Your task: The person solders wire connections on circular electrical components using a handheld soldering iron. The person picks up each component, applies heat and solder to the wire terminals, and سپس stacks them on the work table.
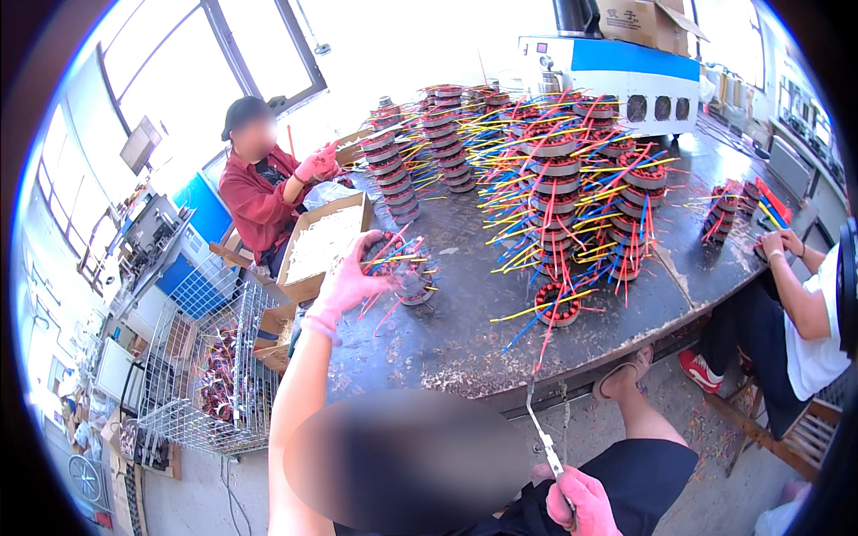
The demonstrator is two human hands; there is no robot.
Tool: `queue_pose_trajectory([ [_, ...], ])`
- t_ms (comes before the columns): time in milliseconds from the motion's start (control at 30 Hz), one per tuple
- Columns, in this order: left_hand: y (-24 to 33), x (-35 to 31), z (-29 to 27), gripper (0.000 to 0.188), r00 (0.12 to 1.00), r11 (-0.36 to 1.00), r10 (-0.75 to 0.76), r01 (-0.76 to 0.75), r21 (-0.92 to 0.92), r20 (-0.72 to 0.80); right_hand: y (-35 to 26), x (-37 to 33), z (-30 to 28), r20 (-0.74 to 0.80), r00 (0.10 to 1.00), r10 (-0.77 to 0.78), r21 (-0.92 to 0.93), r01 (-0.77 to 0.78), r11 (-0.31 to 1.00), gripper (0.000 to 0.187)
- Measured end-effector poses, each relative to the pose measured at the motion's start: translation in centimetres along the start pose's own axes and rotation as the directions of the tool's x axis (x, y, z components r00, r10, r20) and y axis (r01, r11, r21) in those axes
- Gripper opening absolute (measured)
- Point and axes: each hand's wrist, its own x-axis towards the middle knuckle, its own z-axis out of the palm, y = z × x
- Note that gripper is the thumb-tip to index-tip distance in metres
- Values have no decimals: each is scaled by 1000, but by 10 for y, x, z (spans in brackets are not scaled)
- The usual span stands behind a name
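Note:
My left hand (350,279) reaches over the near left part of the table, its fingers curled around a motor stator (386,252) with red, blue and yellow wires. Right beside it, a second stator (416,288) sits on the tabletop. Low in the view, my right hand (583,507) is closed around a slim tool (550,454) with a white section and a thin bent metal tip. That tip points up toward the table's front edge, below the red wire of a lone stator (558,306) lying flat there.
Tall stacks of wired stators (554,179) crowd the middle of the dark table (465,348). An open carton (326,246) and a wire cage cart (210,384) stand at left. One person (268,179) works across the table, another (804,304) sits at right.

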Motion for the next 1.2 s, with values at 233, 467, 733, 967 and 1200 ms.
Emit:
queue_pose_trajectory([
  [233,-44,42,5,90,995,994,-60,67,-87,76,-1,17,3,-5,1000,1,1,-1,1000,38],
  [467,-62,48,22,90,993,997,-71,72,-8,93,-5,27,4,9,1000,21,14,-21,1000,38],
  [733,-61,45,20,91,991,995,-62,52,87,117,-4,25,5,10,1000,3,-14,-3,1000,40],
  [967,-68,48,7,96,979,998,-55,49,38,196,-5,21,7,20,1000,-19,-26,19,999,39],
  [1200,12,15,28,65,976,933,208,-176,313,-71,-1,18,-14,-65,997,-29,30,31,999,24],
])
